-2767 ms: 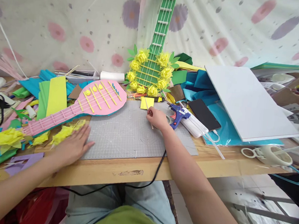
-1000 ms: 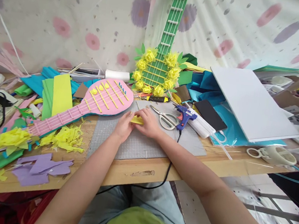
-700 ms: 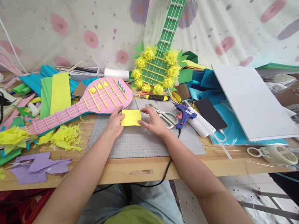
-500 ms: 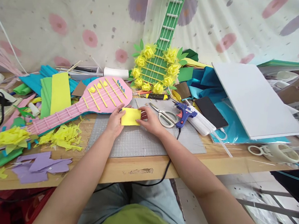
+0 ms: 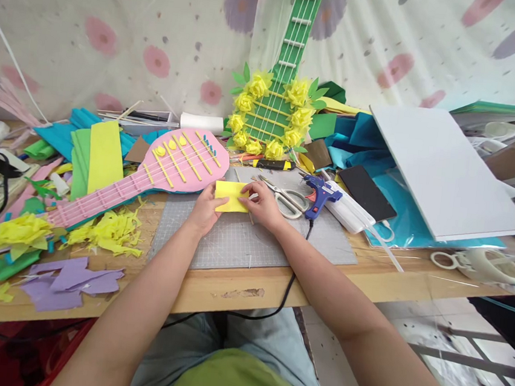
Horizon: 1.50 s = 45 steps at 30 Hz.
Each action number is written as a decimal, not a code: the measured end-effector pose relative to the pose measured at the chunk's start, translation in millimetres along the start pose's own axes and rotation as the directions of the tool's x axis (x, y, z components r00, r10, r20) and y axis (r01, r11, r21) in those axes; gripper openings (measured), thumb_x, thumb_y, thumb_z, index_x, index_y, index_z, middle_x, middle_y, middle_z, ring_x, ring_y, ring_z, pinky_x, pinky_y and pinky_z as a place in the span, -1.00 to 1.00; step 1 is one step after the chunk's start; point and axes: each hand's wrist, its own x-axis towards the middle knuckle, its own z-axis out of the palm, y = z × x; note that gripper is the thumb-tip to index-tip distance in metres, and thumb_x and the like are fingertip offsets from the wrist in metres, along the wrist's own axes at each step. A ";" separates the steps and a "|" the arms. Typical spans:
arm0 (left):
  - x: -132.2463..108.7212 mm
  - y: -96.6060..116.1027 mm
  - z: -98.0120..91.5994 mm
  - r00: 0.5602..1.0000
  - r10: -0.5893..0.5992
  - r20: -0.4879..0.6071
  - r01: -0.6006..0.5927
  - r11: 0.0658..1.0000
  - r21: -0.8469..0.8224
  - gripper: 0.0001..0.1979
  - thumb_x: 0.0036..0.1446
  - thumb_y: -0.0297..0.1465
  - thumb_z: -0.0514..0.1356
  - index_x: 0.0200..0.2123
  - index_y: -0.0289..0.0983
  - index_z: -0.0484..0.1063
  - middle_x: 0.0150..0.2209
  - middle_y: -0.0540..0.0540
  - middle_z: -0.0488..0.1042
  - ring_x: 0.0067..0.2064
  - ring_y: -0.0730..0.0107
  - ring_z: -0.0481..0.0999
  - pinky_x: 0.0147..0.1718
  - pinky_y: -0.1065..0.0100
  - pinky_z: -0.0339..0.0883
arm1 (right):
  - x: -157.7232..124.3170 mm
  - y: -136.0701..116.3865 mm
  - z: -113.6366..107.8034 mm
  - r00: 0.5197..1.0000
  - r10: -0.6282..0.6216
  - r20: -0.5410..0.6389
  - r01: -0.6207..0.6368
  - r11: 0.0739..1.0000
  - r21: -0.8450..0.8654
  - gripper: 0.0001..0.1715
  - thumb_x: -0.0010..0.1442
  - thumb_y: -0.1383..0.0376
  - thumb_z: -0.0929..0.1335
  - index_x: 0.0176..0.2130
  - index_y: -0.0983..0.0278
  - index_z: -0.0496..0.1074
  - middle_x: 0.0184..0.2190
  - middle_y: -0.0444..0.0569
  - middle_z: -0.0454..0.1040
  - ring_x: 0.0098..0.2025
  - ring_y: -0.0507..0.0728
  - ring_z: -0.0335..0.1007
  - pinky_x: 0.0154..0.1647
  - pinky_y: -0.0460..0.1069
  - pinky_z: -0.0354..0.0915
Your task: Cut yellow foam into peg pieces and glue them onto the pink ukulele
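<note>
Sheet of yellow paper point(image 5: 231, 196), rectangular, sits over grey gridded cutting mat point(image 5: 243, 243), long axis left-right. Left hand point(image 5: 205, 209) pinches its left edge, right hand point(image 5: 265, 205) its right edge; equally near.

Both bare forearms run up from the bottom edge and converge at frame centre. Left hand point(image 5: 205, 207) and right hand point(image 5: 266, 204) sit close together, knuckles up, fingertips pinched closed (thumbs pointing inward), wrists roughly straight.
</note>
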 end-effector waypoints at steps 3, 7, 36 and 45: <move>0.6 2.4 -0.7 0.998 -0.051 -0.038 0.051 0.999 -0.019 -0.60 -0.09 -0.39 0.20 -0.12 -0.30 0.30 -0.25 -0.13 0.47 -0.17 0.24 0.47 -0.18 0.20 0.34 | -0.4 -1.3 0.8 0.999 -0.044 0.010 0.044 0.999 0.003 -0.93 0.00 0.31 0.30 -0.41 0.26 0.29 -0.28 -0.06 0.21 -0.18 0.03 0.22 -0.27 -0.08 0.32; 2.8 2.0 -5.4 0.991 0.006 -0.132 0.006 0.996 0.091 -0.60 -0.14 -0.48 0.20 -0.14 -0.28 0.30 -0.38 -0.07 0.47 -0.31 0.31 0.49 -0.29 0.26 0.36 | -0.3 -4.1 -1.5 0.990 -0.134 0.030 0.134 0.991 0.000 -0.93 0.02 0.30 0.29 -0.38 0.24 0.28 -0.26 -0.05 0.24 -0.11 0.05 0.20 -0.18 -0.05 0.30; 14.2 4.3 -33.5 0.980 0.181 0.088 -0.171 0.518 0.838 -0.69 -0.25 -0.43 0.26 -0.31 -0.23 0.40 -0.38 0.01 0.42 -0.42 0.43 0.34 -0.40 0.40 0.18 | 8.0 16.6 -54.6 0.939 0.224 -0.261 -0.331 0.798 -0.504 -0.78 -0.04 0.21 0.28 -0.35 0.23 0.20 -0.36 -0.06 0.41 -0.33 0.12 0.34 -0.36 -0.03 0.15; 10.6 6.5 -28.5 0.974 0.228 0.010 -0.116 0.460 0.880 -0.87 -0.18 -0.38 0.22 -0.50 -0.25 0.32 -0.55 0.07 0.32 -0.54 0.50 0.25 -0.51 0.43 0.12 | 18.3 22.0 -53.1 0.904 0.252 -0.344 -0.052 0.866 0.497 -0.66 -0.04 0.15 0.31 -0.34 0.19 0.05 -0.34 -0.12 0.37 -0.35 0.03 0.39 -0.35 -0.04 0.26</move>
